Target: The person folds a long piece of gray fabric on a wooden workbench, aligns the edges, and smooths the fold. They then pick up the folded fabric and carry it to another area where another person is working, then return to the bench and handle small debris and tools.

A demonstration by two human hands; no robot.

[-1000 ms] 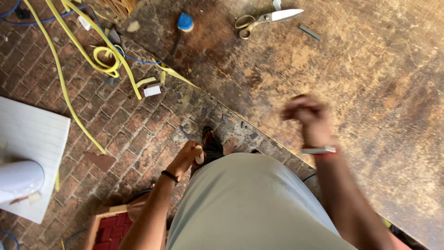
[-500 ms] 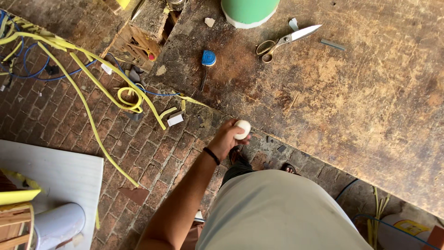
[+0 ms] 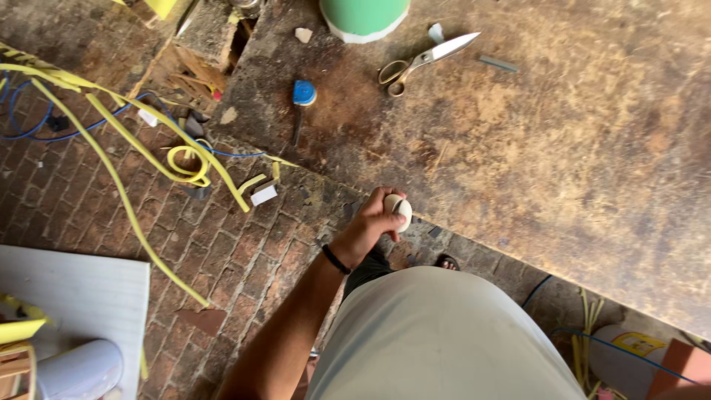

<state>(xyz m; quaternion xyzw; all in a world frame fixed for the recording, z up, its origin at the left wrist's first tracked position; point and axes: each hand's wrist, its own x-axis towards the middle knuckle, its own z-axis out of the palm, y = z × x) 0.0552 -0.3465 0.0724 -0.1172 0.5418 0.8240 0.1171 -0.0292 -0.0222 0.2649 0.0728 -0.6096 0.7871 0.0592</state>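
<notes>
Fingers [image 3: 385,215] of the left hand [image 3: 370,226] are curled and clamped around a small white rounded object [image 3: 398,209], thumb over its top, holding it in the air just at the near edge of the counter [image 3: 563,170]. It looks light and hard, smooth enough to slip (its exact kind is too small to tell), so a wrap around its widest part seems the surest hold. The right hand is out of view.

Beyond the fingers, on the worn brown counter, lies a blue-capped tool [image 3: 302,96]; farther off and to the right rest scissors [image 3: 426,59], blades partly apart, with a green round container [image 3: 363,15] at the far edge. To the right of the fingers the counter surface is bare and broad, giving open room.

Left of the fingers, down on the brick floor [image 3: 222,252], yellow cords [image 3: 118,148] loop and tangle with a thin blue wire [image 3: 29,126]. A white board [image 3: 74,296] lies nearer the person, at the far left.
</notes>
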